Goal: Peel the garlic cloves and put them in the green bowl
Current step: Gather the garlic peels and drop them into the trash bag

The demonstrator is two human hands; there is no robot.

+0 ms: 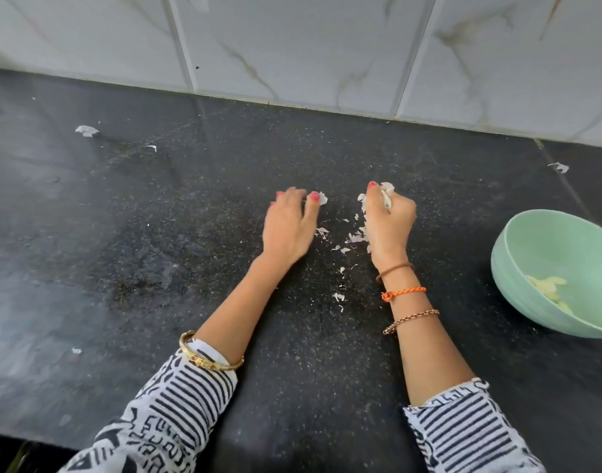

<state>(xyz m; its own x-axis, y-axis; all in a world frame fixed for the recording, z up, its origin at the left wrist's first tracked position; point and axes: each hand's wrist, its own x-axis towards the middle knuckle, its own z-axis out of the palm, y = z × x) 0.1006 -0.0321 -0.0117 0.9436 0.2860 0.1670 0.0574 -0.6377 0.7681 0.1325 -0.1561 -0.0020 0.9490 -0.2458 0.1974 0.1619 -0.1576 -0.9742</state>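
Black-and-white patterned sleeves (176,414) enter from the near edge, both forearms stretched forward over the dark speckled stone tabletop (122,254). A gold bangle (211,360) sits at the left cuff; on the right forearm come a chain bracelet (410,320), then an orange braided thread (403,293), then a brown band (393,270) at the wrist. To the right of that arm, near the frame edge, stands the green bowl (518,254), tipped toward the camera, with pale peeled garlic cloves (549,290) lying in its bottom. Between the two wrists, small white scraps of garlic skin (356,237) are scattered on the stone. The left hand (287,227) lies palm down on the tabletop, fingers curved forward; its grip closes thumb to finger on one white flake of skin (323,198) at the tips. The right hand (390,223) is curled into a loose fist, its grip wrapped round a bunch of papery peel (386,196) that sticks out past the thumb and above the knuckles; whether a clove lies inside that bunch I cannot tell. Farther back, stray peel pieces lie well apart on the stone: one at far left (87,130) and one at far right (560,167). Behind them, the tabletop meets a wall of white marbled tiles (292,46).
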